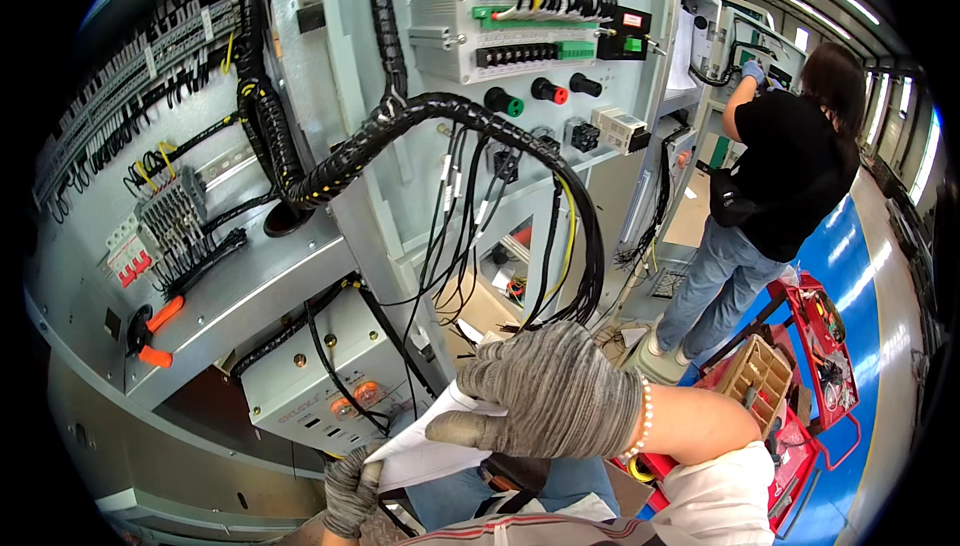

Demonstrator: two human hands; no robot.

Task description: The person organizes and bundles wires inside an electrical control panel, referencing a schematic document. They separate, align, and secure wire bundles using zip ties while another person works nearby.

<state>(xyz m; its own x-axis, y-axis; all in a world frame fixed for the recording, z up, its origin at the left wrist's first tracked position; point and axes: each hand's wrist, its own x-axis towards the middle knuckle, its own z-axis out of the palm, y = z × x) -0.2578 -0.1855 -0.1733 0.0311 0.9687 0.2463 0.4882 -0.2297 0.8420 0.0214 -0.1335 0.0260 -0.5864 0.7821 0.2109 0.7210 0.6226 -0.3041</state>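
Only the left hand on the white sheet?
No, the left hand and the right hand both hold the white sheet.

1. So it's one white sheet of paper [428,449], folded or curled, can't really tell which.
2. Sits slanted between the left hand [352,491] and right hand [550,396], pinched by both.

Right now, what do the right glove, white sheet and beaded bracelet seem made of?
Right glove: probably knitted yarn, matte, given its ribbed grey streaks. White sheet: likely paper, matte, with thin edges. Beaded bracelet: round, shiny whitish beads, perhaps plastic or pearl.
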